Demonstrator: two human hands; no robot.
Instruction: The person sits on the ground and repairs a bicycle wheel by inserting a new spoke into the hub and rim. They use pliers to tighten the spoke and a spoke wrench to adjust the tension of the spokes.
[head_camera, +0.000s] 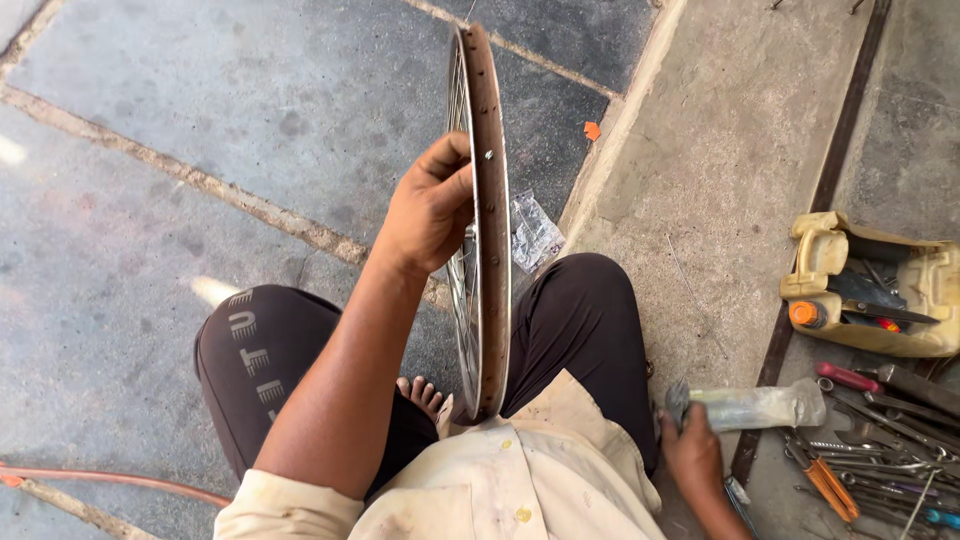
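The left hand (432, 205) is wrapped tight around the rusty bicycle wheel rim (492, 200). The rim stands upright on its edge between the person's knees, above the stone floor (200, 110). The right hand (690, 450) is closed on a clear plastic bag (755, 405), low by the right knee, next to the pile of tools (880, 450) near the floor's right edge. The rim could tip sideways, because only one hand steadies it.

Open stone floor (200, 120) left of upright wheel rim (492, 200), tool pile (880, 450) crowding right
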